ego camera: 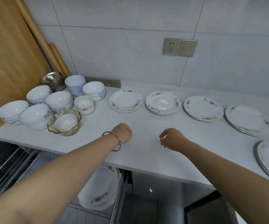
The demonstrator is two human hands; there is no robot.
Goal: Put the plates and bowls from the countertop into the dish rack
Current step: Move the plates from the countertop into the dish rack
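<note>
Over the countertop [140, 152], left hand [123, 133] seemingly fisted, right hand [172, 139] loosely curled, both empty.

1. The table [143, 147] front strip is being left bare around both hands, the left hand [124, 132] and the right hand [172, 139].
2. The left end is being crowded by bowls [38, 117].
3. The back and right edge are being lined by plates [125, 101], narrow gaps being kept between stacks.
4. Below, part of the dish rack [117, 196] is being taken up by a plate.
</note>
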